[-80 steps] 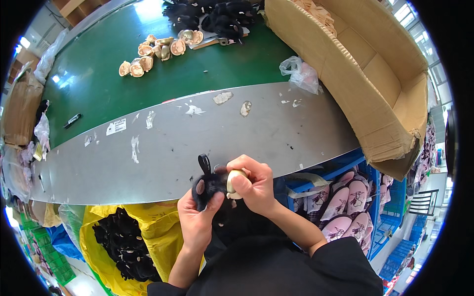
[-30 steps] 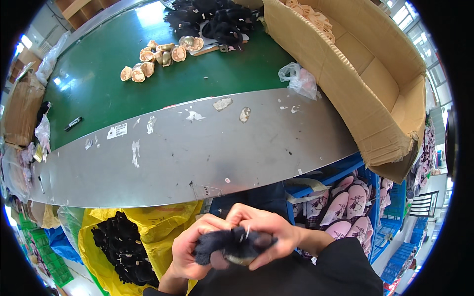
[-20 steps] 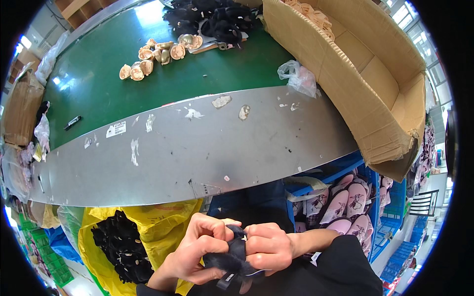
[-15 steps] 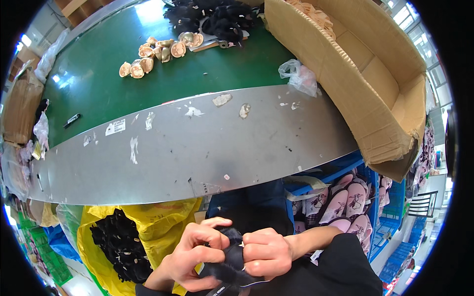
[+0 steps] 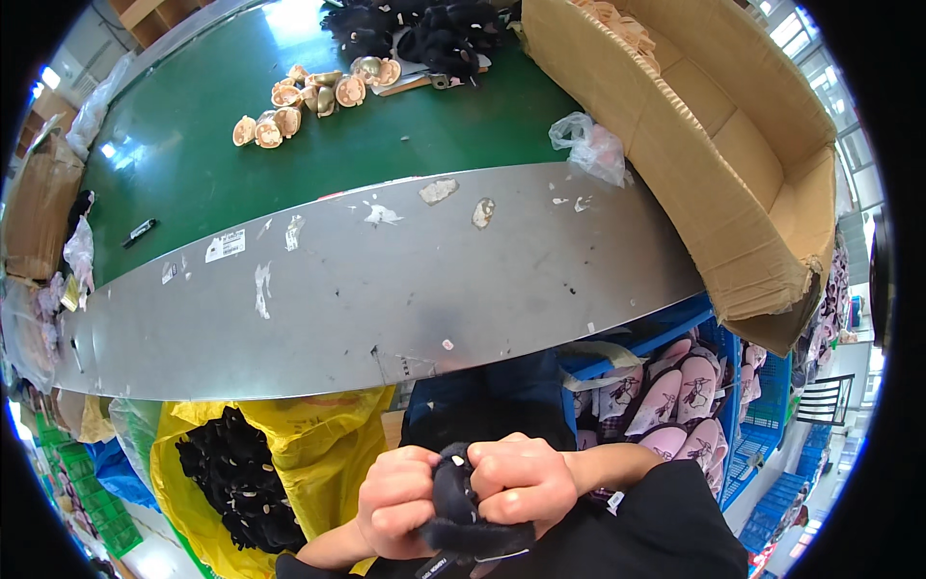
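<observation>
My left hand [image 5: 397, 504] and my right hand [image 5: 523, 481] are closed on a black plush piece [image 5: 453, 494] low in the view, in front of my body. The piece is soft and furry, with a small pale spot at its top and a black printed label strip hanging at its lower end. My knuckles face up on both sides of it, and the fingertips are hidden in the fabric. What kind of item it is cannot be told. Beside my left forearm, a yellow bag [image 5: 328, 458] stands open with many similar black plush pieces [image 5: 234, 478] inside.
Ahead runs a metal table edge [image 5: 463, 280] with a green top [image 5: 367, 154] behind it. Peach-coloured moulded faces [image 5: 267, 132] and a black plush pile [image 5: 439, 43] lie there. To the right are a large cardboard box [image 5: 675, 164] and a blue crate [image 5: 728, 405] with pink slippers [image 5: 666, 396].
My left hand has turned from spread, pinching fingers to a closed fist around the plush piece. Both hands are closer together, and the piece now shows a bent, tube-like shape.
</observation>
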{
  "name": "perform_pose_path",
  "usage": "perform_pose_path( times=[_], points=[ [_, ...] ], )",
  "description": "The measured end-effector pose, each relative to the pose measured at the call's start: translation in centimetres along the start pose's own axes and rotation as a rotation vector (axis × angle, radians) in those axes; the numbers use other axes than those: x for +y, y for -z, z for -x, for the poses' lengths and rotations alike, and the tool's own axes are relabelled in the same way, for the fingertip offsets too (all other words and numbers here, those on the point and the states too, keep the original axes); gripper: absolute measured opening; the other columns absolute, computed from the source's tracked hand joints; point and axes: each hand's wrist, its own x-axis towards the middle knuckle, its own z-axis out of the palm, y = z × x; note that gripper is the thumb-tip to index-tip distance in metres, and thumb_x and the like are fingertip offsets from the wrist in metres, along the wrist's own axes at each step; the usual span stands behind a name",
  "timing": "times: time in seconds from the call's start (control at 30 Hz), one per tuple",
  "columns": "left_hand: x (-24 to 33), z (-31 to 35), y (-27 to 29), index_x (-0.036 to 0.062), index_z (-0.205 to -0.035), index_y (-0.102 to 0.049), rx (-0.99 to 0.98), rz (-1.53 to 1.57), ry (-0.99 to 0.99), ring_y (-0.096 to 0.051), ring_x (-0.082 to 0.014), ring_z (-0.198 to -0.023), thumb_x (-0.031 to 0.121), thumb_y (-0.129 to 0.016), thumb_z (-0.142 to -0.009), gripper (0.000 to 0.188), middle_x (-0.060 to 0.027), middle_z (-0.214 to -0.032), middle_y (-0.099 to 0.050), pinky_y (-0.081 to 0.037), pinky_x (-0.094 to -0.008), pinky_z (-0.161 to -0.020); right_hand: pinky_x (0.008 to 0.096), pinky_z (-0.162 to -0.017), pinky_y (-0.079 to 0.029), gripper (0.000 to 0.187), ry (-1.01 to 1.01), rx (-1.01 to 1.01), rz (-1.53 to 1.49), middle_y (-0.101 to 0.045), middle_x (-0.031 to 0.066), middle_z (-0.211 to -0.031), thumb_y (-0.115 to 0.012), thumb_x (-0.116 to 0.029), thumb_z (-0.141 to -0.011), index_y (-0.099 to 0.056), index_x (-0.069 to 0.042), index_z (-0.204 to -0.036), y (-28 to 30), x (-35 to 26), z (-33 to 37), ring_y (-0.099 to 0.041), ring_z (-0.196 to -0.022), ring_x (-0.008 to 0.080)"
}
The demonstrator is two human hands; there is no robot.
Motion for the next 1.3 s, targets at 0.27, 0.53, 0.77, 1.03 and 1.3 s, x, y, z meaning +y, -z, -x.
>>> perform_pose_path(
  times=[0.27, 0.53, 0.77, 1.03, 1.3],
  points=[
    [-0.1, 0.2, -2.4, 0.0095, -0.102, -0.047, 0.223, -0.314, 0.316, -0.056, -0.0243, -0.091, 0.025, -0.083, -0.070, 0.051, -0.0106, -0.105, -0.051, -0.046, -0.0386, -0.081, 0.0331, -0.056, -0.042, 0.019, -0.236, 0.267, 0.015, -0.054, 0.0087, -0.075, -0.074, 0.000, -0.078, -0.059, -0.001, -0.089, -1.1, 1.6, -0.1, -0.051, -0.063, 0.0261],
    [0.5, -1.7, -1.7, 0.0036, -0.095, -0.048, 0.345, -0.149, 0.190, -0.053, -0.0227, -0.081, 0.011, -0.084, -0.075, 0.041, -0.0135, -0.099, -0.048, -0.054, -0.0371, -0.067, 0.0354, -0.072, -0.045, 0.020, -0.244, 0.160, -0.499, -0.057, 0.0100, -0.088, -0.073, -0.005, -0.086, -0.060, 0.001, -0.100, -1.2, 2.8, -0.7, -0.053, -0.079, 0.0252],
    [2.2, -2.7, -1.5, 0.0067, -0.089, -0.055, 0.412, -0.349, 0.187, -0.058, -0.0245, -0.080, 0.010, -0.081, -0.079, 0.028, -0.0118, -0.097, -0.053, -0.052, -0.0352, -0.069, 0.0331, -0.070, -0.044, 0.018, -0.145, 0.173, -0.501, -0.056, 0.0110, -0.092, -0.071, -0.002, -0.085, -0.062, 0.002, -0.099, -2.4, 2.7, -2.7, -0.054, -0.079, 0.0237],
    [2.4, -3.0, 0.9, 0.0062, -0.088, -0.055, 0.389, -0.393, 0.299, -0.056, -0.0226, -0.083, 0.008, -0.077, -0.078, 0.024, -0.0115, -0.099, -0.055, -0.046, -0.0336, -0.072, 0.0332, -0.071, -0.046, 0.028, -0.147, 0.136, -0.361, -0.058, 0.0134, -0.094, -0.076, -0.004, -0.078, -0.061, 0.001, -0.101, -2.5, 4.5, -4.5, -0.056, -0.079, 0.0263],
    [4.1, -3.0, 3.9, 0.0080, -0.083, -0.046, 0.261, -0.168, 0.523, -0.052, -0.0136, -0.086, 0.004, -0.079, -0.069, 0.036, -0.0067, -0.102, -0.049, -0.045, -0.0280, -0.079, 0.0361, -0.069, -0.055, 0.043, -0.079, -0.240, 0.018, -0.063, 0.0182, -0.105, -0.072, 0.003, -0.073, -0.059, 0.002, -0.114, 0.5, 3.4, -5.8, -0.066, -0.084, 0.0345]
  ],
)
